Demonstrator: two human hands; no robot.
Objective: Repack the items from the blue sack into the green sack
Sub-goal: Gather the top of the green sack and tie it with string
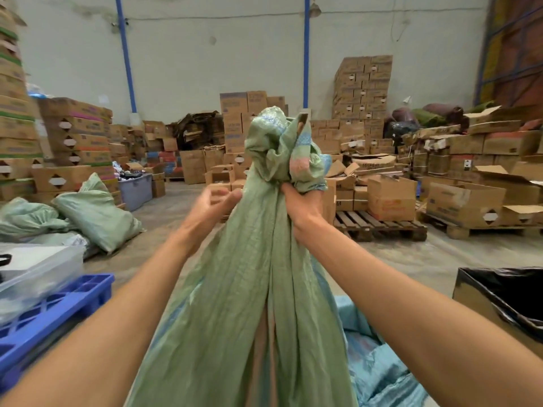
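**Green sack held by one hand at gathered neck — slip risk**

Green sack (249, 289) hangs upright in front of the person, neck bunched. Right hand (302, 210) fingers closed around the neck; left hand (210, 210) fingers open, touching the fabric's side. Blue sack (379, 362) lies on the floor, lower right. Risk: with a single grip the neck may slide free, and the sack would drop or reopen.

Not much to report on the body itself, just two bare arms coming in from 7 and 5 o'clock. No sleeves, no gloves, no watch or rings that show. Left hand (205, 212) is a bit motion-blurred, right hand (299, 207) is sharper, fingers (289, 190) plain and bare.
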